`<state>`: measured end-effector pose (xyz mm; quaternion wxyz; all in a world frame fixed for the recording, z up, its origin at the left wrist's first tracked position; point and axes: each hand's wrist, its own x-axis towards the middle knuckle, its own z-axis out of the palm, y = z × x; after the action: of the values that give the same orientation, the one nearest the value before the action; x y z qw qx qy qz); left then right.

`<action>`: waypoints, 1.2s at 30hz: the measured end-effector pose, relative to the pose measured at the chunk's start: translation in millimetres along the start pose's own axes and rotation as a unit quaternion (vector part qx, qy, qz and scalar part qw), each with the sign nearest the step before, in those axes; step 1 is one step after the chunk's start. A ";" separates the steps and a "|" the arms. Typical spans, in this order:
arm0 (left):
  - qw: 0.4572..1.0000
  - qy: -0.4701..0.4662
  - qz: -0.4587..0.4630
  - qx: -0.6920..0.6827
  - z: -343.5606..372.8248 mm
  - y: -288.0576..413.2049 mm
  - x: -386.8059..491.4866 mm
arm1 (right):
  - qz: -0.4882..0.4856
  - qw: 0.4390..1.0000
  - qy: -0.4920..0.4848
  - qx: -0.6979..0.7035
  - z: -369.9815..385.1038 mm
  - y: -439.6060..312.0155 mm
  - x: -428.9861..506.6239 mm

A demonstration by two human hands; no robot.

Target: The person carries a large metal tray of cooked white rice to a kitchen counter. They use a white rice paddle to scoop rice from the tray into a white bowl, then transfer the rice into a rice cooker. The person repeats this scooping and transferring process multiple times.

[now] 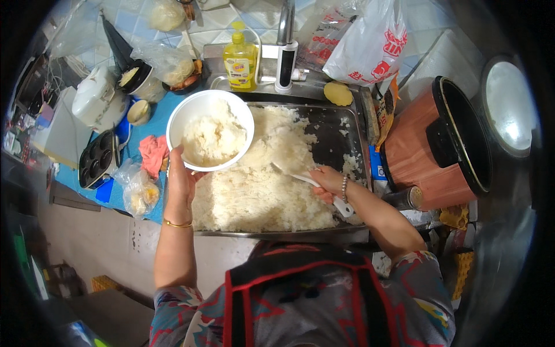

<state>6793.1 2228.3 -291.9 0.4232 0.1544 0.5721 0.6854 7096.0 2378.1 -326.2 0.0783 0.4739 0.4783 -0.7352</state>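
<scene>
A large metal tray [362, 130] holds a thick layer of cooked white rice [260, 199], thinner at the far right, where dark metal shows. My left hand [180, 180] grips the near-left rim of a round white bowl [172, 117] above the tray's far-left corner. Rice lies inside the bowl, heaped towards its right side. In my right hand [327, 183] is the handle of a white rice paddle [307, 178]. The paddle's blade is mostly covered by rice near the middle of the tray.
Behind the tray stand a yellow soap bottle [239, 65], a faucet [286, 65] and a white plastic bag [368, 47]. A large pinkish container [416, 147] and a shaker [407, 198] are at right. On the blue left surface sit a pink cloth [153, 154], a round-welled pan [97, 158] and bagged food [141, 193].
</scene>
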 end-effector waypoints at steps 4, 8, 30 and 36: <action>0.997 0.052 0.032 0.041 -7.2 9.2 0.8 | -0.005 0.999 0.034 0.002 -2.2 -21.8 -37.6; 0.995 0.037 0.041 0.082 4.5 13.0 -1.2 | -0.061 0.994 0.063 -0.066 3.9 -61.1 -75.9; 0.948 -0.311 -0.058 0.037 319.2 51.0 -28.6 | -0.063 0.916 0.280 -0.279 -123.0 56.8 -154.2; 0.832 -0.315 0.426 0.167 547.2 43.0 -53.8 | -0.207 0.900 0.329 -0.198 -151.2 90.8 -149.3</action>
<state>7188.5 2545.8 -75.0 0.2141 0.6585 0.3912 0.6062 7322.0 2397.1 -282.2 -0.1454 0.5535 0.7002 -0.4268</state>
